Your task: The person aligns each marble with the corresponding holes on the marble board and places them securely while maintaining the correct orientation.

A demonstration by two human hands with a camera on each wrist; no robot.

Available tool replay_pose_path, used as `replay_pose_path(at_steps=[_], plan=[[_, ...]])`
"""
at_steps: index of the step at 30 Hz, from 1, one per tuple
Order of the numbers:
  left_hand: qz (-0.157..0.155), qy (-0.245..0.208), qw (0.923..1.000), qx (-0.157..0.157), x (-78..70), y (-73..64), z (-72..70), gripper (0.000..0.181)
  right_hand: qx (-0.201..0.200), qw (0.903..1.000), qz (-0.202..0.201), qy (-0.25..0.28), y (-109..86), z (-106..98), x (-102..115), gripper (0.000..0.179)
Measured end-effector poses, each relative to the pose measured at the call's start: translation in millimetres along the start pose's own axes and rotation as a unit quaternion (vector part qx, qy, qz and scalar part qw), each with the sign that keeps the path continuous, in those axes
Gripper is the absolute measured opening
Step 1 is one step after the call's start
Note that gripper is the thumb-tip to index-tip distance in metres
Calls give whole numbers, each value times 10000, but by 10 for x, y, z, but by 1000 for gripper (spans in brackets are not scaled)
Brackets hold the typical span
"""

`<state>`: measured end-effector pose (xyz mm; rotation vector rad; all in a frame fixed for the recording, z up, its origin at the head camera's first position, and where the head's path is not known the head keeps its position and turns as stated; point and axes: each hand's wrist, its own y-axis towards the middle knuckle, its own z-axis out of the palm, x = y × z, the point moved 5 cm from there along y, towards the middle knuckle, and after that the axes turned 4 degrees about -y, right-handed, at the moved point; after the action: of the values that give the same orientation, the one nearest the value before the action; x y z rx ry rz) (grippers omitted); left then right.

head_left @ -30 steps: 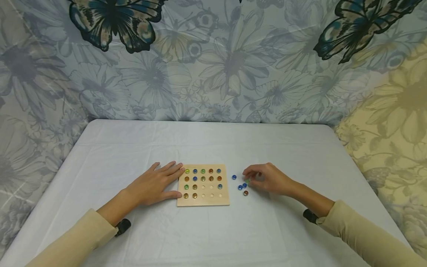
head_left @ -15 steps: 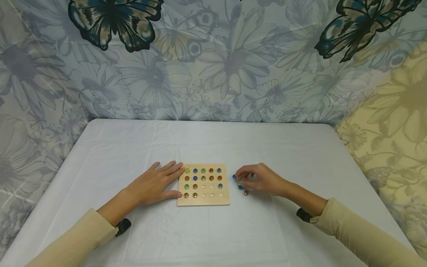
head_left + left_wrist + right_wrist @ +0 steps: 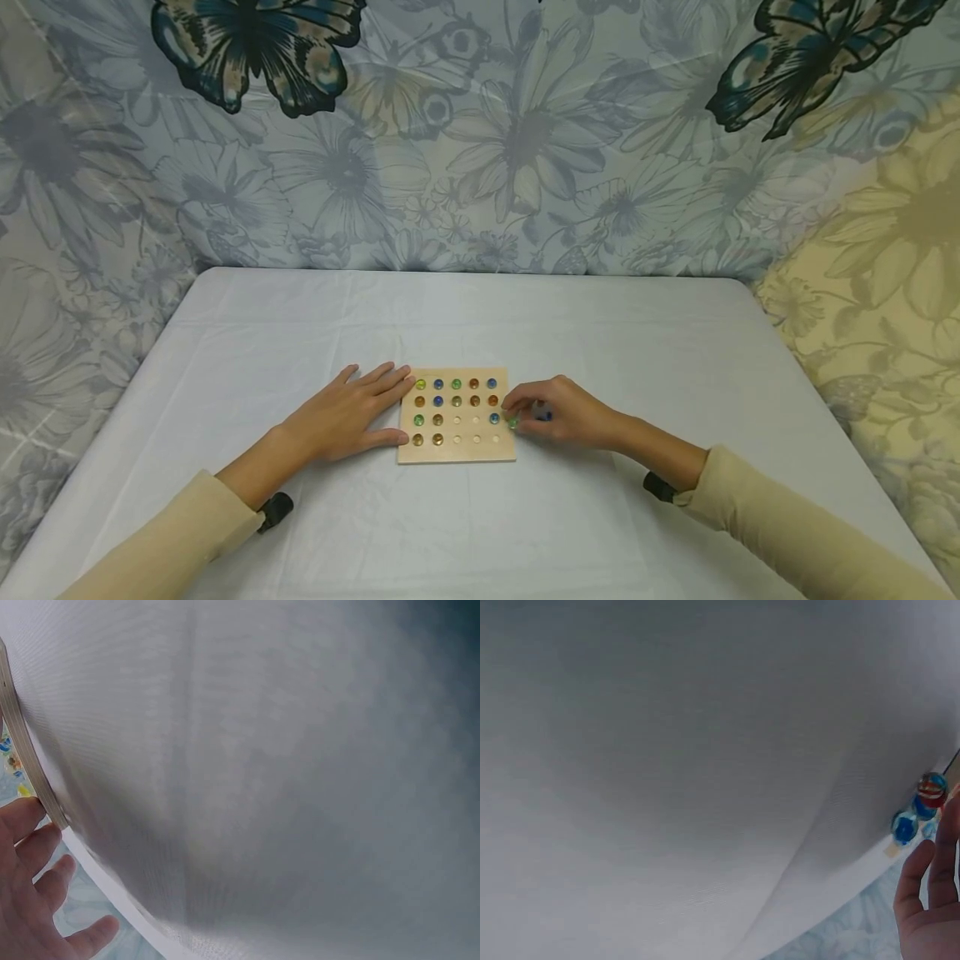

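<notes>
A light wooden board (image 3: 457, 456) lies on the white table, with rows of round hollows. Glass marbles fill its two far rows and part of the two near rows. The left hand (image 3: 352, 417) spreads over the board's left side, fingertips and thumb touching its edge. In the left wrist view, that hand's fingers (image 3: 46, 851) reach the board's side. At the right edge, the right hand (image 3: 573, 414) pinches a green marble (image 3: 512, 423). Loose marbles sit beneath this hand, mostly hidden in the head view. The right wrist view shows a blue marble (image 3: 904, 827) and a red-and-blue marble (image 3: 932, 787).
A white cloth (image 3: 300, 317) covers the table. Behind it hangs a fabric backdrop (image 3: 480, 167) printed with flowers and butterflies. Dark wrist cameras (image 3: 276, 512) sit under both tan sleeves (image 3: 172, 533).
The right hand has moved left with the green marble, from over the loose marbles to the board's right edge. The left hand has stayed in place.
</notes>
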<state>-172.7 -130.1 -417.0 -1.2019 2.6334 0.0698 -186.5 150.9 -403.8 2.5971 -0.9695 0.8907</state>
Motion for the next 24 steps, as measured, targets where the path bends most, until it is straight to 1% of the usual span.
replay_pose_path(at_steps=[5, 11, 24], plan=[[-39, -15, 10000, 48, 6, 6, 9, 81, 16, 9998, -184, 108, 55, 34, 91, 26], [-35, 5, 10000, 56, 11, 6, 9, 81, 131, 9993, -190, 287, 95, 76, 154, 25], [-26, 37, 10000, 59, 19, 14, 22, 81, 290, 9990, -224, 256, 122, 139, 184, 26]])
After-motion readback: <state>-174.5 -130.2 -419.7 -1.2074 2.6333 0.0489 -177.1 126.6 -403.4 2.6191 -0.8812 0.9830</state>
